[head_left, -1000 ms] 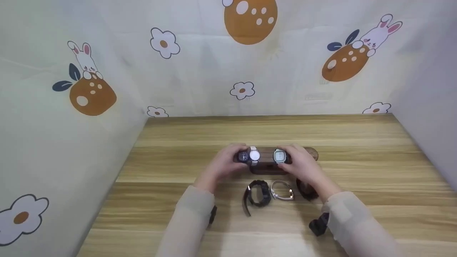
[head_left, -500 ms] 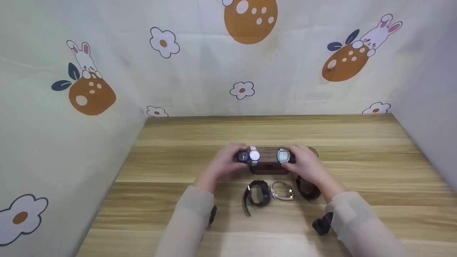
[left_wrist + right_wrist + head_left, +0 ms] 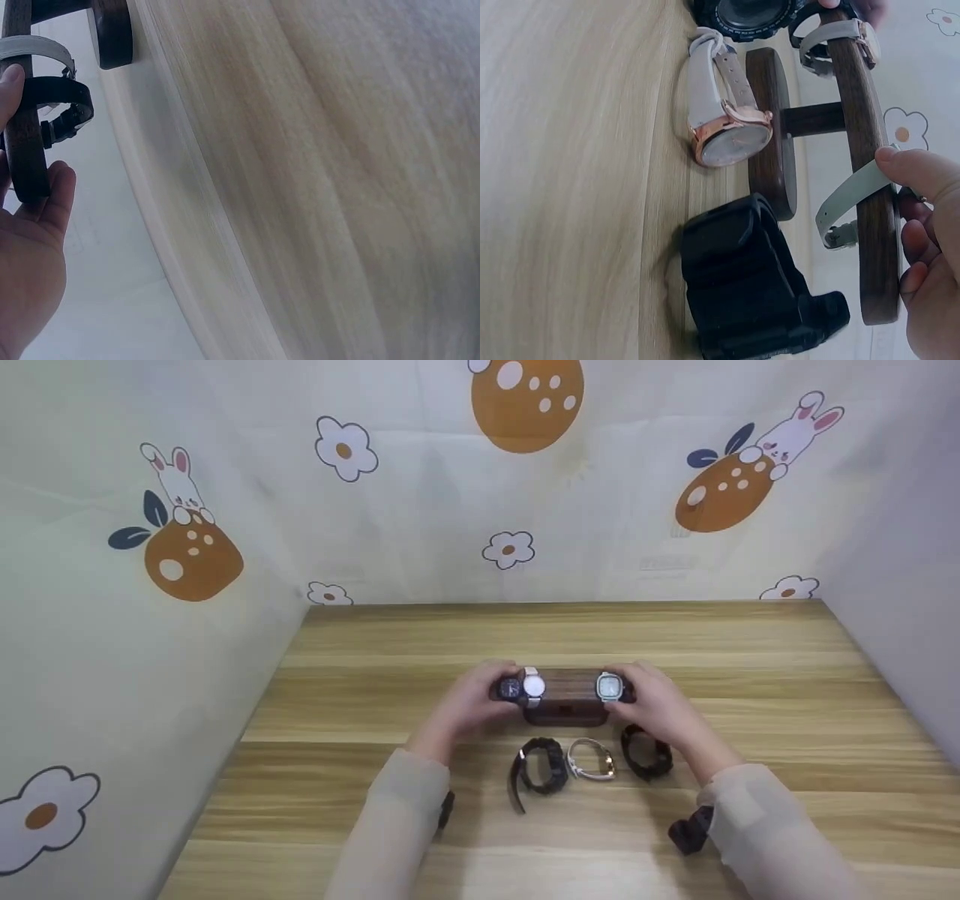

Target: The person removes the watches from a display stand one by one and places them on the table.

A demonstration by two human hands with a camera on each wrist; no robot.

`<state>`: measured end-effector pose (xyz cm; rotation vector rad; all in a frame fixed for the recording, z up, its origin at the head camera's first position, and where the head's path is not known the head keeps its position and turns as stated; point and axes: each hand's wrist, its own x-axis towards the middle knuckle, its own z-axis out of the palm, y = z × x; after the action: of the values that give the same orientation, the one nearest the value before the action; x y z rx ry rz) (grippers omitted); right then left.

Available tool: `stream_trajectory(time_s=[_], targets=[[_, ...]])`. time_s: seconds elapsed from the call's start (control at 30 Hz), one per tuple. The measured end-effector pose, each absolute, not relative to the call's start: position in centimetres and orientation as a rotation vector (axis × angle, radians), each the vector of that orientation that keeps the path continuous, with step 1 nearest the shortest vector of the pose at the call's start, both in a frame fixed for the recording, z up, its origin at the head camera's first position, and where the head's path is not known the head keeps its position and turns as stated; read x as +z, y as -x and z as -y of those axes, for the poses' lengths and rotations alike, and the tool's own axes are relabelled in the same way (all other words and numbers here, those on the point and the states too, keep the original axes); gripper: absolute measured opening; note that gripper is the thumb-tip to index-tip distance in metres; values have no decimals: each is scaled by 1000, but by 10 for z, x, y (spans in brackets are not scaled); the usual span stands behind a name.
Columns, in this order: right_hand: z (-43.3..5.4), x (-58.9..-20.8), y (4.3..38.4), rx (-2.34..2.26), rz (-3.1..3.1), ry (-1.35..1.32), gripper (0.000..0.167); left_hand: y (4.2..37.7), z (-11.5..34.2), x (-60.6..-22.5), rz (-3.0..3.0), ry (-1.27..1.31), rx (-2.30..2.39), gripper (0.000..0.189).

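A dark wooden T-bar watch stand (image 3: 570,682) stands on the table with its bar running left to right. My left hand (image 3: 474,701) grips the bar's left end, beside a black square watch (image 3: 511,689) and a white watch (image 3: 534,687). In the left wrist view the thumb lies on the bar by the straps, fingers round its end. Toward the bar's right end, my right hand (image 3: 661,705) pinches a mint-green watch (image 3: 610,688). Its pale strap (image 3: 862,187) loops round the bar in the right wrist view, thumb on top and fingers behind.
In front of the stand lie a black watch (image 3: 555,769), a white-strapped watch with a rose-gold case (image 3: 731,142), and another black watch (image 3: 660,765). A patterned cloth wall (image 3: 420,510) rises behind the wooden table (image 3: 375,645).
My right hand has moved the mint-green watch along the bar to the right, away from the white watch. The left hand keeps its hold on the bar's left end.
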<state>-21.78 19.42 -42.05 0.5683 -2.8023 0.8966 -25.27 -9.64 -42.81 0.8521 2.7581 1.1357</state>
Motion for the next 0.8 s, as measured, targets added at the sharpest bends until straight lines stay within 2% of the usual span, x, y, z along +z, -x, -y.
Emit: stream_trajectory(time_s=[0.8], targets=[[-222, -421, 212, 889, 2790, -512, 52, 255, 96, -430, -2766, -963, 1156, 51]])
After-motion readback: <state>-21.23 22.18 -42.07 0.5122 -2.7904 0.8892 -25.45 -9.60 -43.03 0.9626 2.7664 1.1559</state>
